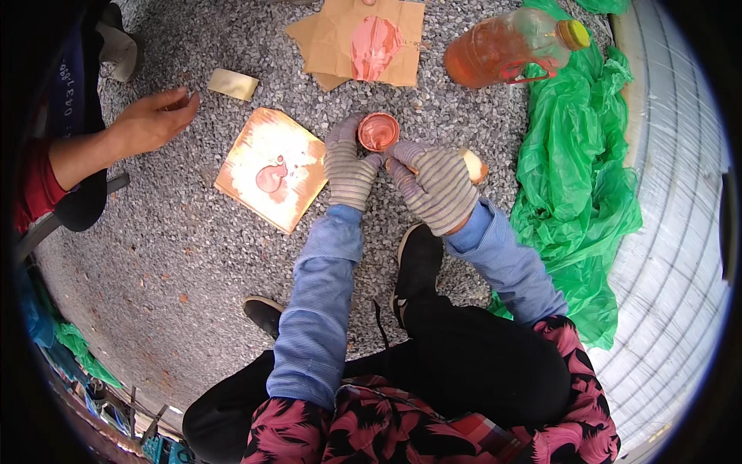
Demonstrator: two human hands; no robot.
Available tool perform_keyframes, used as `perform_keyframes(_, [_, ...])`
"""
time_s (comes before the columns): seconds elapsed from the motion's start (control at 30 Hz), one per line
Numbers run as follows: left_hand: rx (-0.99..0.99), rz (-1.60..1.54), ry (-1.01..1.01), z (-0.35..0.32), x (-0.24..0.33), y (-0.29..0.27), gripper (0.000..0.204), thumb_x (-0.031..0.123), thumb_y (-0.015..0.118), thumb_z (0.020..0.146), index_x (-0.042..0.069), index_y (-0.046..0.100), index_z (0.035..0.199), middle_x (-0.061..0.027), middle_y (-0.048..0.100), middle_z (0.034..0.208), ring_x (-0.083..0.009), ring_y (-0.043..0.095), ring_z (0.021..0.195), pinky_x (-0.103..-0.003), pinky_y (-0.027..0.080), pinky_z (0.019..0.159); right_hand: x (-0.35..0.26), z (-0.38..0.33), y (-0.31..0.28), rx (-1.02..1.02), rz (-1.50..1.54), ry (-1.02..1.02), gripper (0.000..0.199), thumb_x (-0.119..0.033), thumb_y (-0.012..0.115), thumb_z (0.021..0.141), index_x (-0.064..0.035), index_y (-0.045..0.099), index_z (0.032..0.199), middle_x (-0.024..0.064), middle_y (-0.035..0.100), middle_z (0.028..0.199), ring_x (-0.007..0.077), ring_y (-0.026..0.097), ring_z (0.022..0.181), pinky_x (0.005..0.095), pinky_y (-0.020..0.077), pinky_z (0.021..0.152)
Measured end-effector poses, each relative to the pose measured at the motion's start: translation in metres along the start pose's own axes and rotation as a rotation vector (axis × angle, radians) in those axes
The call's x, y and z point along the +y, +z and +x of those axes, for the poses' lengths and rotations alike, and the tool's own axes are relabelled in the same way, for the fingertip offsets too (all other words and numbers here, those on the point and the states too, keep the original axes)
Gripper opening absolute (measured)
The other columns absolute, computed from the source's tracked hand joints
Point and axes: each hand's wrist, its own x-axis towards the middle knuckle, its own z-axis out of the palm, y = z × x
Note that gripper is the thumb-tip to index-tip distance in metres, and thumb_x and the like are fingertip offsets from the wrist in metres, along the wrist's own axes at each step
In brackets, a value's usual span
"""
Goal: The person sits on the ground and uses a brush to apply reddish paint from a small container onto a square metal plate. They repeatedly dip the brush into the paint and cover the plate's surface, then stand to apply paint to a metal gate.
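Note:
I am crouched on a pebbled floor, both hands in striped knit gloves. My left hand (349, 166) grips a small round cup (378, 131) smeared with pinkish-red paste. My right hand (437, 189) touches the cup's right side and holds a pale sponge-like pad (474, 165) that sticks out to its right. Left of my hands lies a square tile (272, 168) with a pink blob of paste at its middle.
A cardboard sheet (340, 39) smeared pink lies farther away. A plastic jug (506, 50) of orange-red liquid rests on green plastic sheeting (576, 162) at right. Another person's bare hand (151, 120) reaches in from the left near a small beige pad (233, 83). My shoes (417, 255) are below my hands.

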Motion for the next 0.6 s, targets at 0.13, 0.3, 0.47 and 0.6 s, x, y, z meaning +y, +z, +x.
perform_keyframes(0.13, [-0.027,-0.014,-0.026,0.0,0.003,0.001,0.067,0.014,0.078,0.052,0.009,0.051,0.113,-0.011,0.054,0.109,-0.0305,0.048,0.106,-0.039,0.041,0.091,-0.001,0.012,-0.006,-0.04,-0.001,0.054,0.014,-0.018,0.055,0.08,-0.0049,0.058,0.084,0.0147,0.059,0.069,0.0327,0.058,0.065,0.0416,0.0462,0.059])
perform_keyframes(0.3, [-0.026,-0.042,0.001,0.0,0.011,-0.001,0.066,0.011,0.077,0.052,0.009,0.052,0.113,-0.0112,0.055,0.109,-0.0314,0.049,0.104,-0.039,0.041,0.09,0.009,0.01,-0.016,-0.026,-0.019,0.12,0.015,-0.018,0.056,0.08,-0.0043,0.057,0.084,0.0158,0.059,0.071,0.0338,0.058,0.066,0.042,0.0465,0.06])
perform_keyframes(0.47, [-0.006,-0.096,-0.019,0.002,-0.002,0.002,0.068,0.015,0.079,0.05,0.009,0.052,0.113,-0.0116,0.056,0.107,-0.0315,0.05,0.103,-0.039,0.041,0.09,-0.002,0.008,0.0,-0.033,0.063,0.011,0.015,-0.013,0.06,0.077,-0.0027,0.061,0.089,0.0163,0.062,0.076,0.0335,0.061,0.069,0.0386,0.0485,0.062])
perform_keyframes(0.6, [-0.055,-0.012,0.006,0.003,0.006,-0.001,0.063,0.012,0.078,0.057,0.006,0.051,0.114,-0.0106,0.053,0.107,-0.025,0.053,0.1,-0.034,0.045,0.087,0.014,0.02,-0.007,0.016,0.011,0.028,0.017,-0.016,0.058,0.078,-0.0035,0.06,0.089,0.0159,0.062,0.078,0.033,0.06,0.072,0.0395,0.0481,0.064])
